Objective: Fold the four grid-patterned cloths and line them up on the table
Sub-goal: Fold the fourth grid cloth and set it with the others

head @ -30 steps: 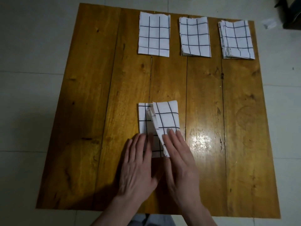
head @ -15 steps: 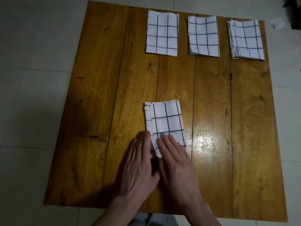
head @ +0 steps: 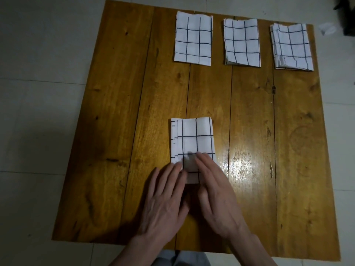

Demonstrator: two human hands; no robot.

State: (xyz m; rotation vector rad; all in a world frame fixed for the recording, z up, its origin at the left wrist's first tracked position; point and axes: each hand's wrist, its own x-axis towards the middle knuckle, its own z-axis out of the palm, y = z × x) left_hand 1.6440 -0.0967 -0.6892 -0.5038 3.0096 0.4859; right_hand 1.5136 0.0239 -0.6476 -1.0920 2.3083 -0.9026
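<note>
Nearer than the three folded cloths (head: 242, 42), both flat, uncurled hands, left hand (head: 165, 198) and right hand (head: 217, 196), press the fourth cloth (head: 193, 144), apparently to flatten its fold.

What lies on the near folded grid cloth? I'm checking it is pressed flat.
Both hands, left hand and right hand, rest flat-fingered on the white black-gridded folded cloth; its near edge is covered.

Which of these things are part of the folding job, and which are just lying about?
Part of the job:
- near cloth, under both hands
- three folded cloths in the far row
- left hand, right hand
- table

Lying about:
- white scrap on the floor
</note>
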